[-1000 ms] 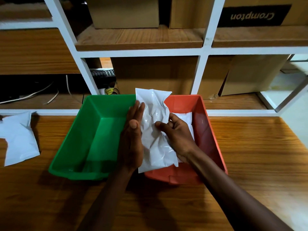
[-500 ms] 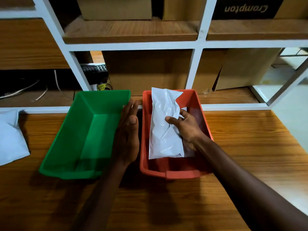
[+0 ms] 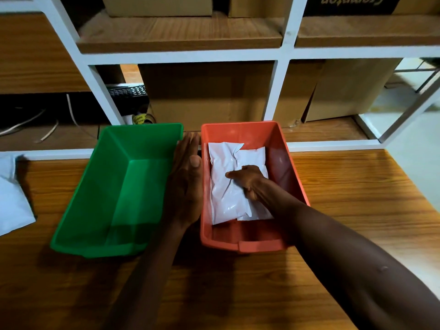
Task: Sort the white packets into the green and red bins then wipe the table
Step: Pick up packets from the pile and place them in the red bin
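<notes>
Nearest the camera, two bare forearms reach forward over the front edge of the wooden table (image 3: 333,186). The left hand (image 3: 187,184) lies between the two bins, fingers straight and together, its palm turned toward the outer right wall of the green bin (image 3: 78,210); it holds nothing. Whether the palm actually touches the bin wall cannot be told.

The right hand (image 3: 250,182) is down inside the red bin (image 3: 292,167), which sits just right of the green one, the two bins side by side near the table's middle with a narrow gap where the left hand rests. The right hand's fingers are bent and press onto the crumpled top packet (image 3: 223,186), which lies flat on the bin floor; whether they pinch it or merely rest on it is not clear. That packet overlaps a second packet (image 3: 254,156) lying beneath it toward the bin's right side, one corner showing at the near end and another at the far end.

The green bin shows only its bare floor and walls.

At the table's left edge, well apart from the bins, lies another white packet (image 3: 12,201), partly cut off by the frame.

Beyond the table's far edge stands a white-framed shelf unit (image 3: 281,91) holding cardboard boxes (image 3: 209,96), a black keyboard (image 3: 126,91) and loose cables (image 3: 47,125).
</notes>
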Demonstrator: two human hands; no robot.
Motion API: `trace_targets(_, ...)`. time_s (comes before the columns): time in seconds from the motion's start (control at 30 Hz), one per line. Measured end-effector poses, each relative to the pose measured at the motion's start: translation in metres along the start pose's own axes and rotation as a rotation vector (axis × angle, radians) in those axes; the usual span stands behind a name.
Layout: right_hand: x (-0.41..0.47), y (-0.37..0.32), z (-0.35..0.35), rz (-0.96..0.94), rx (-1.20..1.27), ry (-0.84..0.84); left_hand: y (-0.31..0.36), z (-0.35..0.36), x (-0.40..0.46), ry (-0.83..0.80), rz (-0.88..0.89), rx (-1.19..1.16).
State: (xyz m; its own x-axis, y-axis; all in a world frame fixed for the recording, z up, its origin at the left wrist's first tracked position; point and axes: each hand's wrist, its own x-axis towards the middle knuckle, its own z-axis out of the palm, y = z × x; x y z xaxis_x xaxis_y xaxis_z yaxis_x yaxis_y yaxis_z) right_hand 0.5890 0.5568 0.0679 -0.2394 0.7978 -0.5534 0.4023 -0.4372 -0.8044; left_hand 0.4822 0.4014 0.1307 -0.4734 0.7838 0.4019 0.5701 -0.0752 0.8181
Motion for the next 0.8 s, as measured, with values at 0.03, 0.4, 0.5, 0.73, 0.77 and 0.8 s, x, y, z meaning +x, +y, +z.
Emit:
trace_targets(0.03,0.003,0.002,0.003,0.003,-0.041,0.001,0.0,0.0,0.0,0.003,0.008,0.004)
trace_targets(0.4,0.004,0.001,-0.005,-0.443,-0.883,0.195,-0.005,-0.004,0.001,0.01,0.002,0.025)
trace_targets(0.5,-0.01,0.012,-0.009,-0.607,-1.133,0.28,-0.005,-0.005,0.0,0.008,-0.009,0.017)
trace_targets(0.73,-0.006,0.039,0.003,-0.592,-1.54,-0.031,0.001,-0.013,-0.009,-0.034,-0.024,0.033)
trace_targets(0.77,-0.005,0.04,0.003,-0.583,-1.568,-0.028,0.001,-0.016,-0.01,-0.041,-0.021,0.04)
trace_targets(0.8,-0.004,0.039,0.003,-0.57,-1.573,-0.03,0.0,-0.019,-0.012,-0.046,-0.02,0.047)
